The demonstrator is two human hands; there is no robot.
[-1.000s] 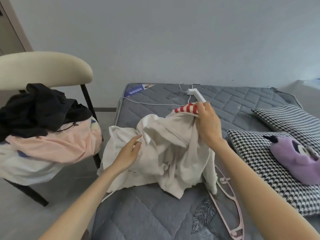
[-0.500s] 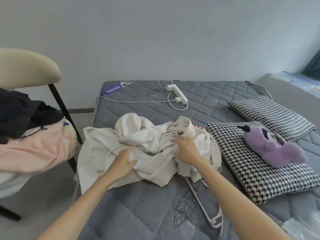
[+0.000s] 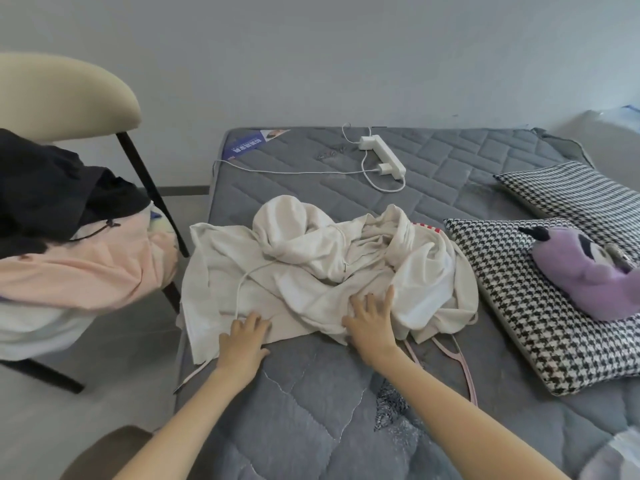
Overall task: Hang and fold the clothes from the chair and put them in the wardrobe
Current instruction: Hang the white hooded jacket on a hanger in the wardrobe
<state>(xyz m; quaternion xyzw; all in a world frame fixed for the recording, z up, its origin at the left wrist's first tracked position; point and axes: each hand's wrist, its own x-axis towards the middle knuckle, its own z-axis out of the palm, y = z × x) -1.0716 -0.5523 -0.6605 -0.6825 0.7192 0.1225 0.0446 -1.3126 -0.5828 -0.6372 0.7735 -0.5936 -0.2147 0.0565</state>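
I see the hoodie (image 3: 329, 271) crumpled on the bed (image 3: 311, 427), my left hand (image 3: 244, 341) and right hand (image 3: 370, 323) both spread flat on its near edge, a hanger (image 3: 465, 372) poking out beside the right, and clothes (image 3: 86, 271) heaped on the chair (image 3: 69, 98) to the left.

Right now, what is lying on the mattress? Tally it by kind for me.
Cream hoodie: 1
Pink hanger, partly under the hoodie: 1
Houndstooth pillows, near and far: 2
Purple plush toy, on the near pillow: 1
White power strip: 1
Total: 6
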